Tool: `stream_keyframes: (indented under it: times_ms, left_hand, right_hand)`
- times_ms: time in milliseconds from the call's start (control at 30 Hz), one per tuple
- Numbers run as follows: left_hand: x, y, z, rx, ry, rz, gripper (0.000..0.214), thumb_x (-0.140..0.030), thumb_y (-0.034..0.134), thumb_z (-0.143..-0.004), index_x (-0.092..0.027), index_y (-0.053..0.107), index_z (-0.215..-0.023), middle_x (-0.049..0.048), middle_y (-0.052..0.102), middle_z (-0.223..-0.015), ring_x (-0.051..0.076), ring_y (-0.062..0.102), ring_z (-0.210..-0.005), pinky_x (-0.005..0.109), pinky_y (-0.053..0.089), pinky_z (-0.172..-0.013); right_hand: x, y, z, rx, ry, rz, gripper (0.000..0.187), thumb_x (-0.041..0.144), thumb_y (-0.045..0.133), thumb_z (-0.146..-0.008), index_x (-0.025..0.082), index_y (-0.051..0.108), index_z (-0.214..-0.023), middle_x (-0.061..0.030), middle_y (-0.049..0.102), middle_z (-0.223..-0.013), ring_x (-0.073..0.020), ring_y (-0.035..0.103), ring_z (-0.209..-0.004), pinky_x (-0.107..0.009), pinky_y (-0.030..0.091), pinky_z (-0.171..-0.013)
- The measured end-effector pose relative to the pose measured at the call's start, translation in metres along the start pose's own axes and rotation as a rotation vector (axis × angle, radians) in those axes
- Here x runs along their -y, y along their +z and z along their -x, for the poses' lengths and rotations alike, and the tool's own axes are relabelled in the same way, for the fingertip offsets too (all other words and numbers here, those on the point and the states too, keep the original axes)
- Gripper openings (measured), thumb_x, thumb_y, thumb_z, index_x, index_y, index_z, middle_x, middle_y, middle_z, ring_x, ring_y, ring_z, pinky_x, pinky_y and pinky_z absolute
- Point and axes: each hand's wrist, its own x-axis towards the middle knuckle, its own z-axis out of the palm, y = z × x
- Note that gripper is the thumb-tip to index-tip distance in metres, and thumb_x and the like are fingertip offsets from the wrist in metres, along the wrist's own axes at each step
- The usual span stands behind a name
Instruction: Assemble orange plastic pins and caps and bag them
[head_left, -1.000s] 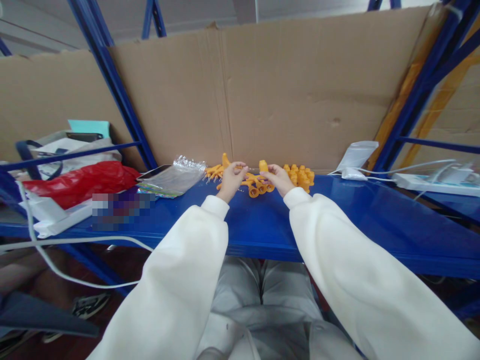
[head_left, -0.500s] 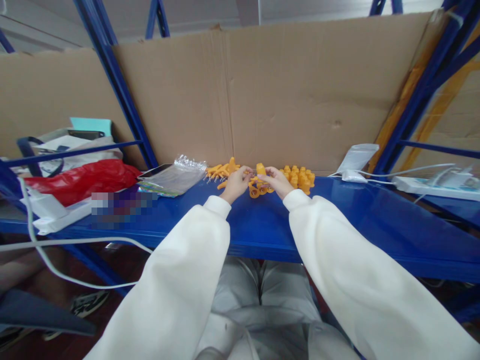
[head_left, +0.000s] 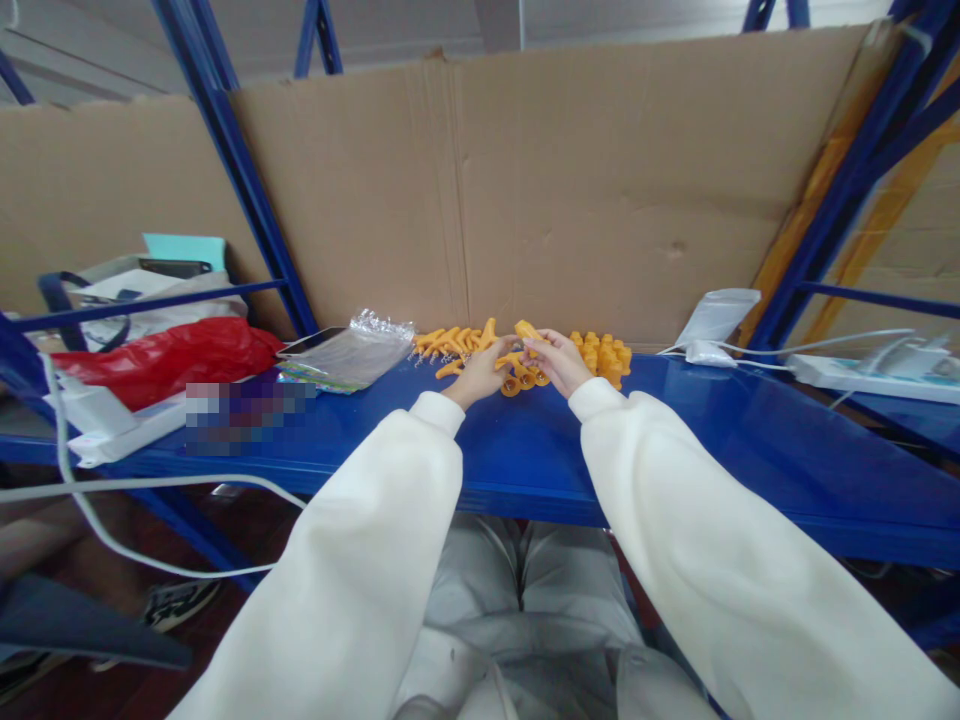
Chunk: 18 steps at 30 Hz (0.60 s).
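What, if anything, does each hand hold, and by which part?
The right hand pinches an orange piece near its lower end; for the left hand, I cannot tell.

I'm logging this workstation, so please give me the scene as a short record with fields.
Right hand: holding a stubby orange plastic-looking piece
Left hand: at a forked orange plastic-looking piece; grip unclear
Left cluster: branching orange pieces
Between hands: orange pieces with round ends
Right cluster: knobby orange pieces
Surface: glossy blue shelf
Backdrop: upright brown cardboard sheet
Left of clusters: clear plastic bag
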Motion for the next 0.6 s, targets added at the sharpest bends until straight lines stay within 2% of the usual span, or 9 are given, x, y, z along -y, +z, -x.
stream_keyframes:
  times_ms: [167,300,433,600]
  left_hand:
    - [0.006,0.001,0.000,-0.034,-0.062,-0.038,0.062,-0.007,0.062,-0.081,-0.019,0.057,-0.141,0.0158,0.065,-0.141,0.027,0.063,-0.132,0.045,0.047,-0.116]
    - [0.008,-0.002,-0.004,-0.125,-0.179,-0.088,0.052,-0.011,0.058,-0.087,-0.015,0.060,-0.138,0.0155,0.074,-0.121,0.025,0.071,-0.113,0.043,0.054,-0.105]
    - [0.008,-0.009,-0.006,-0.161,-0.238,-0.192,0.036,-0.012,0.055,-0.089,-0.013,0.071,-0.122,0.0123,0.076,-0.098,0.025,0.073,-0.095,0.042,0.057,-0.098]
    - [0.014,-0.020,-0.002,-0.065,-0.209,-0.316,0.015,-0.013,0.068,-0.081,-0.016,0.077,-0.092,0.0130,0.075,-0.098,0.028,0.071,-0.101,0.045,0.054,-0.104]
  right_hand:
    - [0.002,-0.002,0.000,-0.034,0.005,0.056,0.035,0.039,0.087,-0.066,0.022,0.061,-0.081,0.0035,0.064,-0.077,-0.0142,0.067,-0.078,-0.029,0.056,-0.078]
    - [0.004,0.002,0.003,-0.036,0.013,0.078,0.035,0.040,0.088,-0.066,0.023,0.059,-0.078,0.0042,0.062,-0.072,-0.0137,0.065,-0.073,-0.030,0.057,-0.079]
    - [0.005,0.005,0.005,-0.017,0.007,0.075,0.036,0.040,0.089,-0.065,0.023,0.058,-0.076,0.0050,0.060,-0.066,-0.0140,0.065,-0.070,-0.030,0.057,-0.078]
    - [0.009,0.000,0.004,-0.026,-0.054,0.069,0.038,0.044,0.087,-0.066,0.024,0.056,-0.073,0.0047,0.058,-0.066,-0.0140,0.061,-0.069,-0.032,0.057,-0.079]
